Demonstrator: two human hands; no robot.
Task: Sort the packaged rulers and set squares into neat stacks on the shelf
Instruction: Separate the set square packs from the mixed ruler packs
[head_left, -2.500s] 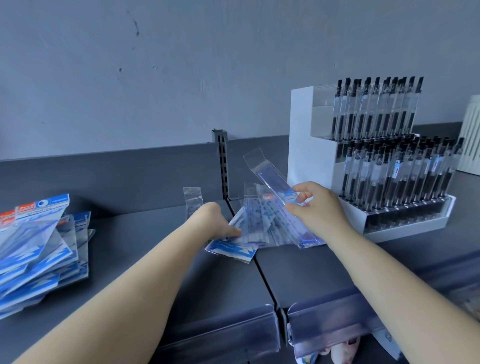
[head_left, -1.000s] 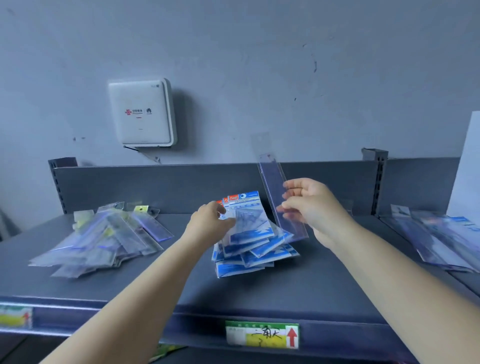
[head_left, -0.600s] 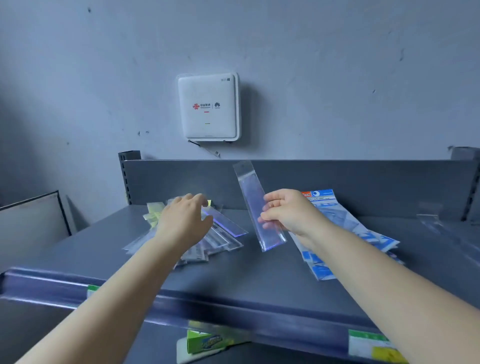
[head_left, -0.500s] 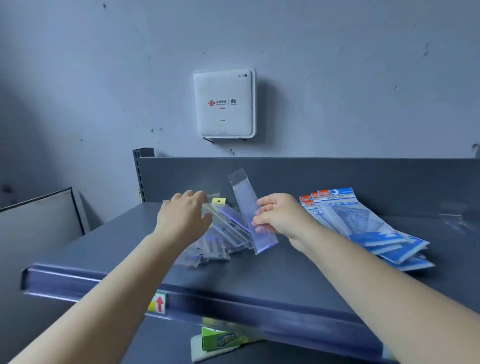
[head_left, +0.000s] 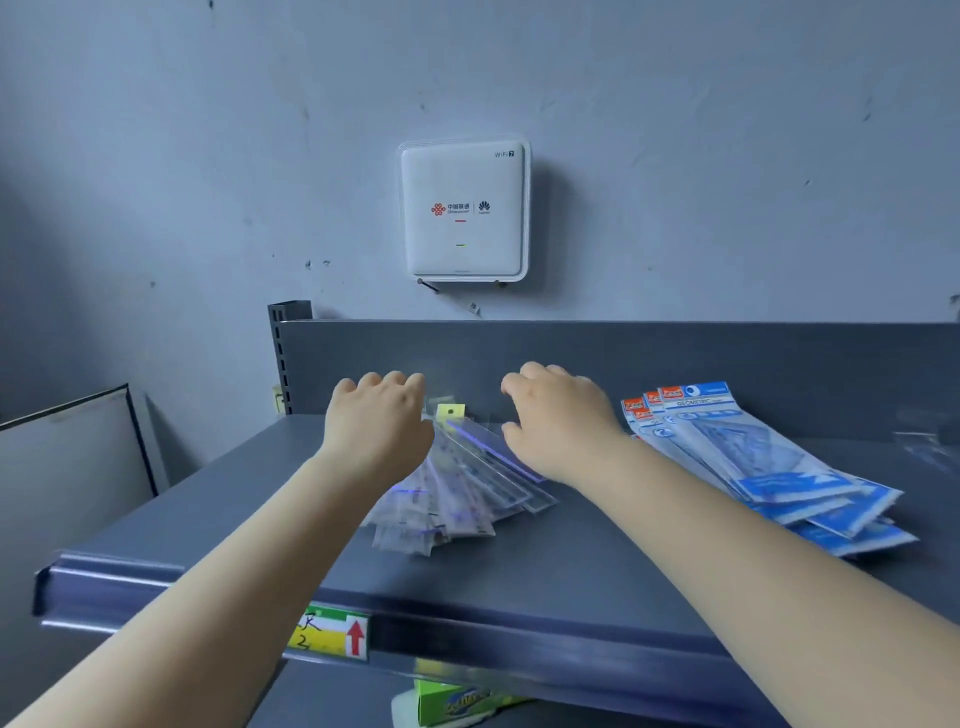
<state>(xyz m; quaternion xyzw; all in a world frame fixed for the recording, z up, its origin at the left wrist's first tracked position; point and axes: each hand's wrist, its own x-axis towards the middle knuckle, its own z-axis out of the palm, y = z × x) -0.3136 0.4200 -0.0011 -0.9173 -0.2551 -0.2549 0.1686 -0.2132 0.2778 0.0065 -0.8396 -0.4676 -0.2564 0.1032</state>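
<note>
A fanned pile of clear packaged rulers (head_left: 457, 499) lies on the grey shelf (head_left: 571, 561), with a yellow hang tab at its far end. My left hand (head_left: 379, 421) rests on the pile's left far part, fingers bent down over it. My right hand (head_left: 556, 421) hovers at the pile's right far edge with fingers loosely curved, and I see nothing pinched in it. A ruler with a purple edge (head_left: 493, 452) lies on top between the hands. To the right sits a stack of blue packaged set squares (head_left: 769, 457).
A grey back panel (head_left: 675, 358) and a slotted upright post (head_left: 283, 353) bound the shelf. A white router box (head_left: 462, 208) hangs on the wall above. A yellow price label (head_left: 332, 634) marks the front rail. A green box (head_left: 452, 701) shows on the level below.
My right hand carried one packaged ruler leftwards past the set squares, laid it on the ruler pile and let go. My left hand moved onto the pile too.
</note>
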